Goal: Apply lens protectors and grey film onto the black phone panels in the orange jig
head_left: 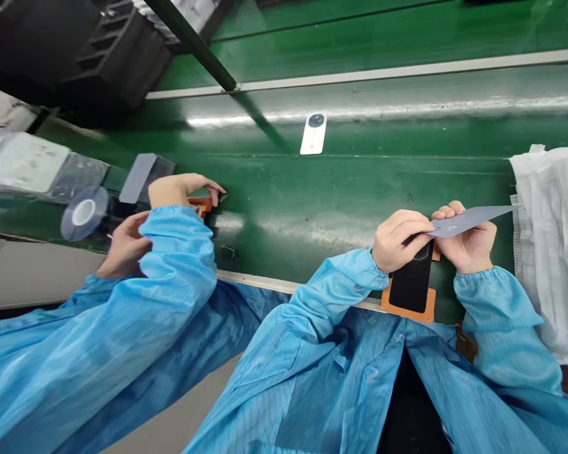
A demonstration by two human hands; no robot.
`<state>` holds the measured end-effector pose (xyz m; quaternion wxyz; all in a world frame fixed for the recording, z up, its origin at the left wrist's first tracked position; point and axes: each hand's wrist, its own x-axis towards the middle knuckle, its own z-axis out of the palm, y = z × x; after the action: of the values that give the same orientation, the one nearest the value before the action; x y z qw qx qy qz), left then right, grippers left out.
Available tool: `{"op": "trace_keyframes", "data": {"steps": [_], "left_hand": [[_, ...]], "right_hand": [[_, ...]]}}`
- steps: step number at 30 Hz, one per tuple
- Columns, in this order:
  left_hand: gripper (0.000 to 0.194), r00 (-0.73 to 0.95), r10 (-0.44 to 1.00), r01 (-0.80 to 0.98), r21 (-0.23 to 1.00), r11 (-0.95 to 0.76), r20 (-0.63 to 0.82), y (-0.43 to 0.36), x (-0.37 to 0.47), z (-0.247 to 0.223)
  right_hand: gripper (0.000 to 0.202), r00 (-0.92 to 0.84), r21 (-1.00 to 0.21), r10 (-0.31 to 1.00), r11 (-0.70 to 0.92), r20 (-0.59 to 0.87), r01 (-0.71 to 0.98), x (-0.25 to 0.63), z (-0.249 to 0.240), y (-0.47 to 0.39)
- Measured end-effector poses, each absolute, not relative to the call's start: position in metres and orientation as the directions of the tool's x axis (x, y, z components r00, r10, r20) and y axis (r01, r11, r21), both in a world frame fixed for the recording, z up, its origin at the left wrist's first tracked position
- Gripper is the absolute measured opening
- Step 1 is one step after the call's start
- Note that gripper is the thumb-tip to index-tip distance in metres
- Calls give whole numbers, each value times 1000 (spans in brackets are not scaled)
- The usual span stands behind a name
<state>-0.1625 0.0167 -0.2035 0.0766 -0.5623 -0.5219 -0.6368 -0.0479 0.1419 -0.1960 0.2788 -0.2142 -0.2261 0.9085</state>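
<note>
A thin grey sheet (478, 217) with small cutouts near its left end is held up in front of me. My left hand (400, 238) pinches its left end, while my right hand (468, 246) grips it from behind and below, thumb and fingers at its edge. Directly under the sheet, a black phone-shaped panel (411, 280) lies in an orange fixture (409, 312) at the table's front edge. My left fingers partly cover the panel's upper end.
A white phone back (313, 135) with a dark round camera area lies on the green conveyor (274, 208). White pouches (549, 246) are piled at right. To my left, a co-worker's hand (180, 188) is near another orange fixture (201, 205) and a tape roll (84, 212). Black trays (118, 57) stand behind.
</note>
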Motion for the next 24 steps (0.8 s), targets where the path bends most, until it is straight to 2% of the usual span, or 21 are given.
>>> {"op": "trace_keyframes", "data": {"steps": [3,5,9,14,17,20,24], "left_hand": [[8,-341,449,719,537,-441,826,16,-162,-205],[4,-364,463,733,555,-392,808,15,-162,-206],[15,-470,575,643,706,-297,670,13,-164,-203],[25,-587,648,453,860,-233,485,14,-166,-200],[36,-650,709,278,954,-114,274,15,-165,-200],[52,-665,747,-6,999,-33,21,16,-164,-202],[65,-600,791,-262,964,-47,-124,19,-162,-205]], "right_hand": [[23,-762,-572,595,-728,-254,-378,-49,-200,140],[22,-766,-646,605,-678,-218,-352,-48,-202,141],[24,-756,-833,632,-502,-170,-232,-46,-202,144],[19,-756,-907,650,-364,-86,-210,-49,-197,134],[20,-741,-939,667,-297,-73,-175,-50,-200,126],[28,-668,-963,735,-248,-116,-105,-48,-209,123],[32,-621,-972,773,-224,-133,-71,-43,-217,125]]}}
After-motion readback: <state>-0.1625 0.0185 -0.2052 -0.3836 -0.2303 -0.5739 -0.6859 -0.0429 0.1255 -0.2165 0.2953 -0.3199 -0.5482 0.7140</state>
